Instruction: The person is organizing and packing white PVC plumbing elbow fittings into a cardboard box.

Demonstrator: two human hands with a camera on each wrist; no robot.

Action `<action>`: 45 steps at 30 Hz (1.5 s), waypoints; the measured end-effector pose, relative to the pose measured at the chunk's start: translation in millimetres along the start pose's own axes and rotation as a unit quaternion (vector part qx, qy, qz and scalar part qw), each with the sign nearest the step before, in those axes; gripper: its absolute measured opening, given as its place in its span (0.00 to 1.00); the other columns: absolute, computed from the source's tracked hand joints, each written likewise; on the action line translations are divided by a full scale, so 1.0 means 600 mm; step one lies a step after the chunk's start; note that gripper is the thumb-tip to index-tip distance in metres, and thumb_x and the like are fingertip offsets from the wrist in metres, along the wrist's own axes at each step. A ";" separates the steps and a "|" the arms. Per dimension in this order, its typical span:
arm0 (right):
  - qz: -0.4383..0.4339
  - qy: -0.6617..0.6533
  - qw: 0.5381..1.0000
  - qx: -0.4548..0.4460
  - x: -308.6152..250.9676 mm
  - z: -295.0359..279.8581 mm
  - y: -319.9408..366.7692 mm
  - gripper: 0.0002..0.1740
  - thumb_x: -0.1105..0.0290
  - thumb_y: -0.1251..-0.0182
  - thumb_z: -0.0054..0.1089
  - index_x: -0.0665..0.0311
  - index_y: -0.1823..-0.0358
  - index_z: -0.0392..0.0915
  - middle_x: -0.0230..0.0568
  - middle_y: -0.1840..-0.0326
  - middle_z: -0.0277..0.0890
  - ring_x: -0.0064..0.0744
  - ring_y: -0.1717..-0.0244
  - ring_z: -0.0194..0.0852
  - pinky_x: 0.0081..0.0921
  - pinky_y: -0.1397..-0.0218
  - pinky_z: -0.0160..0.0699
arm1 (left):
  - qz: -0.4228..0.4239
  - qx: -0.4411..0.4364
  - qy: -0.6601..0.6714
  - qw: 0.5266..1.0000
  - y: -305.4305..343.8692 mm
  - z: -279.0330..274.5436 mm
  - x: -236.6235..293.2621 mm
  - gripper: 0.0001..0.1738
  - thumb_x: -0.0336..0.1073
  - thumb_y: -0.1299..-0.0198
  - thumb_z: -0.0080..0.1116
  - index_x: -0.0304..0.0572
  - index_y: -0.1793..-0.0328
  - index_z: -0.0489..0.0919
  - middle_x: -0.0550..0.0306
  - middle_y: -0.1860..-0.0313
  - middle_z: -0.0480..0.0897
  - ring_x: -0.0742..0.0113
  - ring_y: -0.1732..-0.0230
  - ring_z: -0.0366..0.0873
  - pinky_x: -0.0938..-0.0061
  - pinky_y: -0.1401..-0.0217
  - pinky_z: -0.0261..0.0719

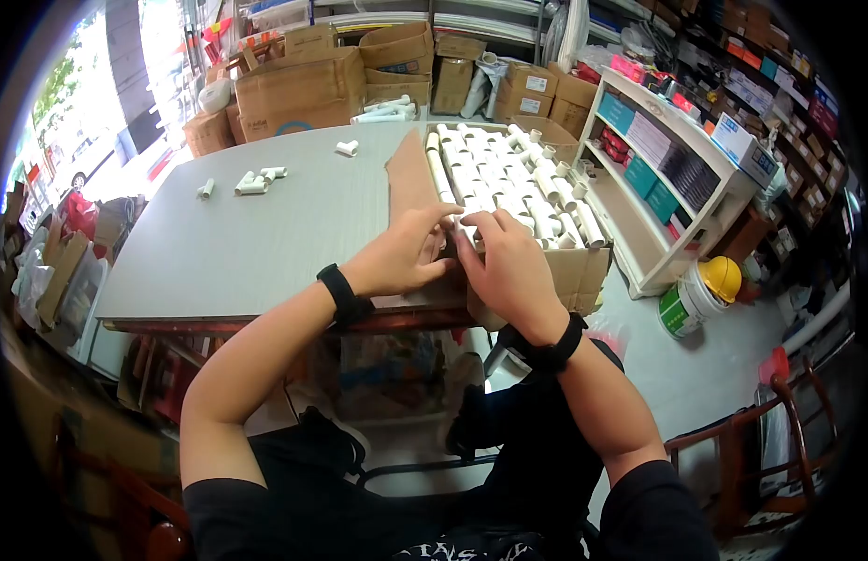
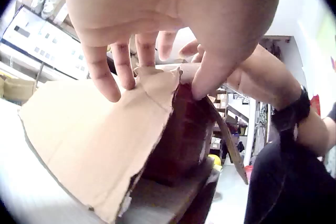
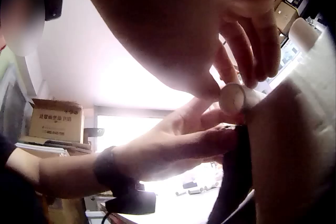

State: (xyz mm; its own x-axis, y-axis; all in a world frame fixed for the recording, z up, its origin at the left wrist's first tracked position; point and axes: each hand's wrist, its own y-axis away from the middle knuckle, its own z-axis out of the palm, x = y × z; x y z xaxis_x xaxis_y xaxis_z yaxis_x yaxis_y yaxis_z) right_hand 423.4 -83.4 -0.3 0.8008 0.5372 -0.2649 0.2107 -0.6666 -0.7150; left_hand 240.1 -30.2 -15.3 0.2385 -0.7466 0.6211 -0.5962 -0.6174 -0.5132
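Observation:
A cardboard box [image 1: 583,271] stands at the table's right side, filled with rows of white plastic pipe tee fittings [image 1: 494,168]. Both hands meet at its near left corner. In the right wrist view the round end of a white pipe fitting [image 3: 232,98] shows at the box edge. My right hand [image 1: 513,266] pinches this fitting between thumb and fingers. My left hand [image 1: 401,252] reaches over the box's folded-out flap [image 2: 110,129], its fingers spread and loosely bent, the fingertips right at the flap and the thumb close to the box edge. The hands partly hide the fitting.
Several loose white fittings [image 1: 256,182] lie on the grey table [image 1: 294,252], with one single tee [image 1: 346,149] farther back. Cardboard boxes [image 1: 303,93] line the back. To the right are a white shelf [image 1: 639,206] and a bucket [image 1: 686,304] with a yellow helmet [image 1: 721,279].

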 end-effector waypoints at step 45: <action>0.076 -0.140 0.985 -0.071 -0.074 -0.042 -0.060 0.14 0.63 0.26 0.53 0.67 0.55 0.82 0.36 0.70 0.83 0.20 0.70 0.78 0.20 0.66 0.73 | -0.010 0.009 -0.104 0.994 -0.019 0.003 -0.024 0.21 0.43 0.44 0.66 0.38 0.50 0.77 0.45 0.62 0.83 0.45 0.58 0.81 0.58 0.55 0.77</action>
State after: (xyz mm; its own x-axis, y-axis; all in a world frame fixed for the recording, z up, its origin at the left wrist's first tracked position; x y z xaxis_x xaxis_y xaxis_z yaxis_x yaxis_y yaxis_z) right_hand 394.8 -96.5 53.3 0.6475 0.5334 -0.5443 0.1925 -0.8056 -0.5604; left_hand 244.6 -13.0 -19.4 0.4046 -0.7685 0.4957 -0.5766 -0.6351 -0.5140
